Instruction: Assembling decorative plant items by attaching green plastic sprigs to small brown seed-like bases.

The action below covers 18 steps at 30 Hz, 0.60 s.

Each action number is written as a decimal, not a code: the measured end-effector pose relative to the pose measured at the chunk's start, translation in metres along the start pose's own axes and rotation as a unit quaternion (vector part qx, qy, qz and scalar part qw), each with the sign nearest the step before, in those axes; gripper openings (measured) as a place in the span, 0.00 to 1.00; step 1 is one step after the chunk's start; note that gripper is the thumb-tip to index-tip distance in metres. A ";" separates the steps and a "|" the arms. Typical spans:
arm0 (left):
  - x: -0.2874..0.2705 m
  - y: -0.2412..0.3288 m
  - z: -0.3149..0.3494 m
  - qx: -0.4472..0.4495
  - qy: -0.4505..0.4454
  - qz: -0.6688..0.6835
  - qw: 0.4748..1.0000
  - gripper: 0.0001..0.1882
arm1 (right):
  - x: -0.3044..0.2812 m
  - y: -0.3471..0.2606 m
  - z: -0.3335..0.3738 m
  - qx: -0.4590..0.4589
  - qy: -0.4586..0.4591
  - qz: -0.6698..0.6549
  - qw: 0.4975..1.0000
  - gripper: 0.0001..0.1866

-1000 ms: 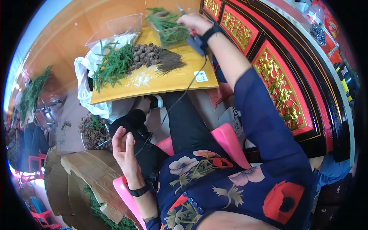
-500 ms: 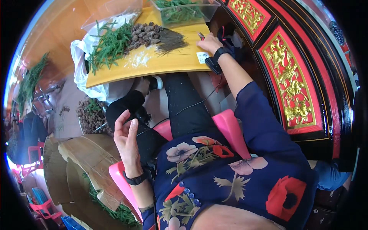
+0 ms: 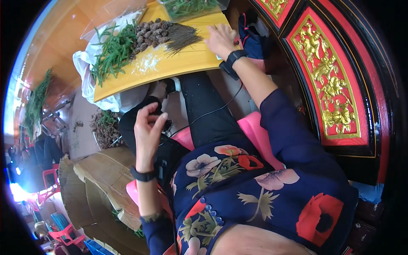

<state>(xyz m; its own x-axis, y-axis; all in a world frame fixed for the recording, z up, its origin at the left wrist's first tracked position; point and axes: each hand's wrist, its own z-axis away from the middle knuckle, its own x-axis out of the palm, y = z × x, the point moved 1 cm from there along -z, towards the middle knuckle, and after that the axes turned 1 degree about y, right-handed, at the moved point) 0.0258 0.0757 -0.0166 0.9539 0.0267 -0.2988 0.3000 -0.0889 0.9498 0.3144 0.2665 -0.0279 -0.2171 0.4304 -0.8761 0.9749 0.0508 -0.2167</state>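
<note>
right hand [image 3: 221, 41], fingers curled, over the table [image 3: 187, 61]; can't tell its grip. stems [image 3: 183, 38] lie at its nine o'clock, at one o'clock from the left hand [image 3: 147, 134], half open, empty.

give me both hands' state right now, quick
Left hand: open, loosely curled, nothing visible in it.
Right hand: at the yellow table; grip cannot be told.

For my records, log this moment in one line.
Yellow table: greenery, pine cones, thin dark strands; right hand: at table's right side; left hand: raised, off table
</note>
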 end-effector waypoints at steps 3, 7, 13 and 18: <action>-0.004 0.000 -0.043 0.039 -0.029 -0.120 0.992 0.19 | 0.003 -0.035 0.018 -0.102 0.009 -0.066 0.993 0.19; -0.012 -0.009 -0.108 0.081 -0.029 -0.257 0.963 0.20 | -0.003 -0.065 0.041 -0.128 -0.052 -0.122 0.983 0.13; -0.003 -0.007 -0.188 0.059 -0.004 -0.349 0.935 0.21 | 0.015 -0.069 0.053 -0.115 -0.004 -0.165 0.980 0.09; 0.021 -0.002 -0.226 0.077 0.016 -0.416 0.906 0.22 | -0.001 -0.076 0.052 -0.103 -0.015 -0.148 0.984 0.07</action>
<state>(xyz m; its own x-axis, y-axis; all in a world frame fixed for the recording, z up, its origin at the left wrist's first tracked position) 0.0455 0.3019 -0.0037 0.3974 0.1765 -0.9005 0.9142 -0.1616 0.3718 0.2375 0.2151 -0.0328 -0.4917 0.3423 -0.8006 0.8572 0.3520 -0.3759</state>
